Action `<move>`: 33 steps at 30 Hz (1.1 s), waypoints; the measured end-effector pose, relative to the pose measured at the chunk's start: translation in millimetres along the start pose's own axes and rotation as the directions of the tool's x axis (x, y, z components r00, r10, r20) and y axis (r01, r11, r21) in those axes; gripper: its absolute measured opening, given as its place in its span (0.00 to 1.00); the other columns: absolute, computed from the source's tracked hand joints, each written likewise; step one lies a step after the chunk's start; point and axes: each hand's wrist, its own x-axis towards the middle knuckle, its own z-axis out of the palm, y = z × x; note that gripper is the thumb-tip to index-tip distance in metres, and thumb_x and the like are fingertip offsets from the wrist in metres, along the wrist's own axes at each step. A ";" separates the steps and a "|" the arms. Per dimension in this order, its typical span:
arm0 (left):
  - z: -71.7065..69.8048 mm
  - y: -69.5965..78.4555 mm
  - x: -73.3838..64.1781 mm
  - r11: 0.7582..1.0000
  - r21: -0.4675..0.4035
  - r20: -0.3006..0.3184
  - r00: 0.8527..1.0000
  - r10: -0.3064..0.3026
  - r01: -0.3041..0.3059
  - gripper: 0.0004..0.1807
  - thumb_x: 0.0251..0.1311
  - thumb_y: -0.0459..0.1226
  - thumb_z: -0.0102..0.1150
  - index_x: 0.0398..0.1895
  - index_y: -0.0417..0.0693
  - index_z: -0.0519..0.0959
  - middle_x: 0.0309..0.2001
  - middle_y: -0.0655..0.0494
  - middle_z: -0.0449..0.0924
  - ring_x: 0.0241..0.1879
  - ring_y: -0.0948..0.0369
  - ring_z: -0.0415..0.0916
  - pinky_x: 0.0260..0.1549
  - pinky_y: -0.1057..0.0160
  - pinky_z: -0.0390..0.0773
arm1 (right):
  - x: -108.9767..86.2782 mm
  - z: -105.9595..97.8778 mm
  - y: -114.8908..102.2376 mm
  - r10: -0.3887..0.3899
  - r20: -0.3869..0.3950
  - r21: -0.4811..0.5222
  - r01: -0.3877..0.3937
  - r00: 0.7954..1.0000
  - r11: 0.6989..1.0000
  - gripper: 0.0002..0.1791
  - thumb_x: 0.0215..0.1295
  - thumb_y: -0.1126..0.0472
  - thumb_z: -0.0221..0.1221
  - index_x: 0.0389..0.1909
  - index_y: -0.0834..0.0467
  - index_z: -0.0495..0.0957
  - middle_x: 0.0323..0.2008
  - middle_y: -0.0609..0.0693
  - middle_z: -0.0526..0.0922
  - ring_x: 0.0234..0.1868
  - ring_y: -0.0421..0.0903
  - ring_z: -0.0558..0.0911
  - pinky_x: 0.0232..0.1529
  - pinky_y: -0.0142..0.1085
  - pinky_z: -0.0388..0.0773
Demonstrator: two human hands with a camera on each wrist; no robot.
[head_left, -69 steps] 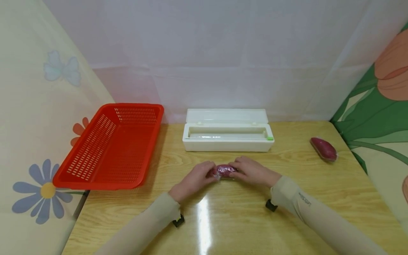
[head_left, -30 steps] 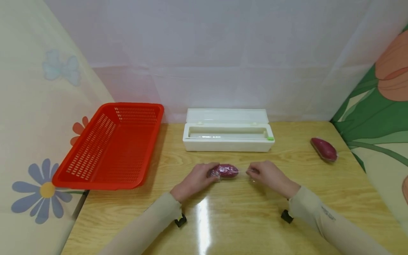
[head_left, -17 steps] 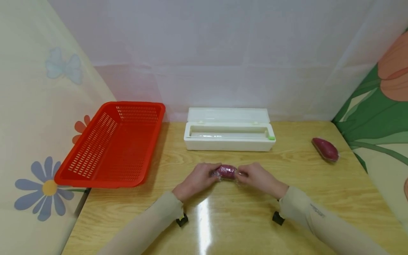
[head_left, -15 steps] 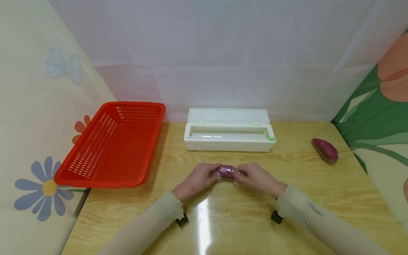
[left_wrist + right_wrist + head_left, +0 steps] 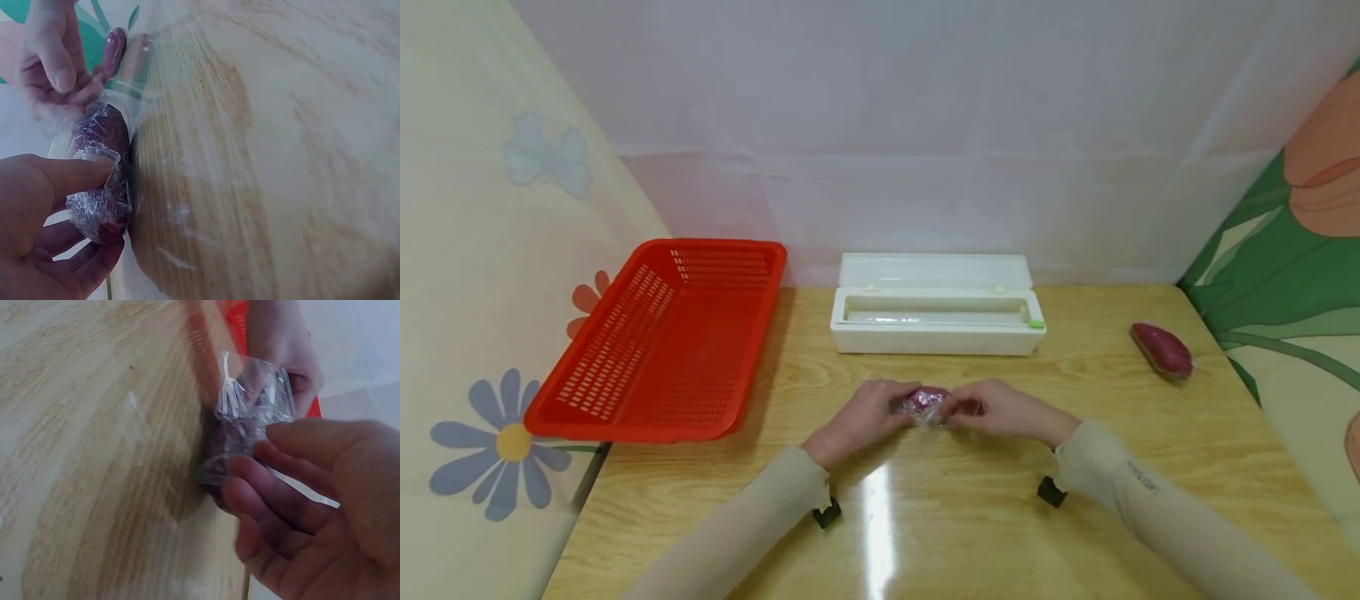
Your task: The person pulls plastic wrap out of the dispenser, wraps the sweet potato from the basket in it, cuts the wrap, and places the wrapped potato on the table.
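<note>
A purple sweet potato (image 5: 928,397), wrapped in crinkled cling film (image 5: 253,394), lies just above the table in front of the white box. My left hand (image 5: 863,418) grips its left end; in the left wrist view the thumb lies on top and the fingers curl underneath. At the other end my right hand (image 5: 1000,412) pinches the film between thumb and fingers, folded over the sweet potato. A loose flap of film stands up between the hands in the right wrist view. My right fingers partly hide that end of the sweet potato.
Behind the hands stands an opened white cling film dispenser (image 5: 937,342) with a green slider (image 5: 1037,324). A red plastic basket (image 5: 741,400) is at the left. Another wrapped sweet potato (image 5: 1162,350) lies on the wooden table (image 5: 970,533) at far right.
My right hand drew away rightward from the sweet potato, then came back left with film at its fingers and now folds it over the end. My left hand has kept its grip almost in place.
</note>
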 end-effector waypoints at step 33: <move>8.5 -5.7 2.2 0.998 -0.008 -0.040 0.997 0.064 -0.064 0.31 0.72 0.42 0.64 0.73 0.38 0.71 0.57 0.47 0.85 0.47 0.55 0.78 0.52 0.54 0.79 | 22.7 19.8 -19.5 0.076 -0.186 -0.178 -0.109 0.980 0.978 0.12 0.74 0.50 0.64 0.31 0.51 0.79 0.24 0.40 0.78 0.25 0.37 0.75 0.29 0.33 0.76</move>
